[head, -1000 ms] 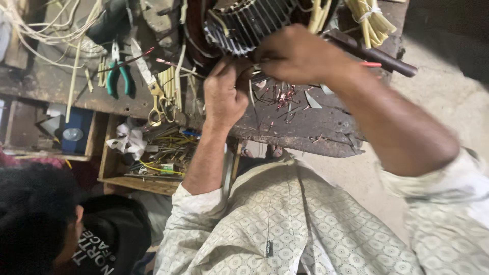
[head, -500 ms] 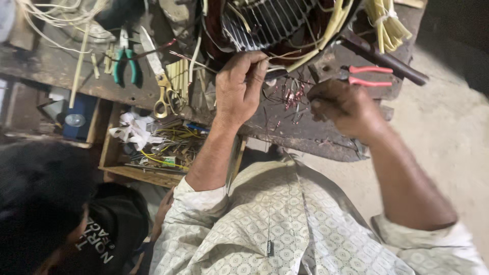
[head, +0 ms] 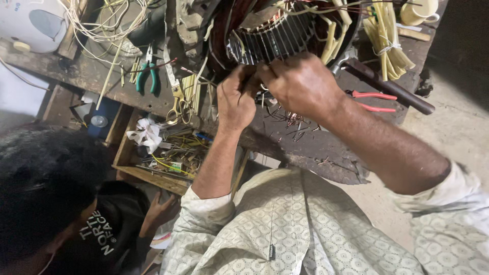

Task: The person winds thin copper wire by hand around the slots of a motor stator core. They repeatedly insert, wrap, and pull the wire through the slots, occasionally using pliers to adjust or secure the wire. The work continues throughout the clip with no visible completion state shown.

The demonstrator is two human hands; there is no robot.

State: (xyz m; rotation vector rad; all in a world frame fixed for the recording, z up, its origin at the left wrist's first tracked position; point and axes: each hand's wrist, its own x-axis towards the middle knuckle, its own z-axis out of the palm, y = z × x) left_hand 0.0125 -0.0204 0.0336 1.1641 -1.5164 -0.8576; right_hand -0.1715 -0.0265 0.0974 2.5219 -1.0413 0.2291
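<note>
Pinching thin wires, both hands (head: pixel 300 84) hold a closed grip just below the motor stator (head: pixel 277 35).

One slotted motor stator (head: pixel 275 35) sits on the one wooden workbench (head: pixel 305 147). Two pliers lie there: one green-handled pair (head: pixel 145 76) and one red-handled pair (head: pixel 374 101). There is one pair of yellow-handled scissors (head: pixel 175 104), one bundle of yellowish sleeving tubes (head: pixel 389 38), one dark metal bar (head: pixel 392 86), one cream cup (head: pixel 418 10) and one open drawer (head: pixel 153 175). Two hands work at the stator, the left hand (head: pixel 237 99) and the right hand (head: pixel 300 84).
</note>
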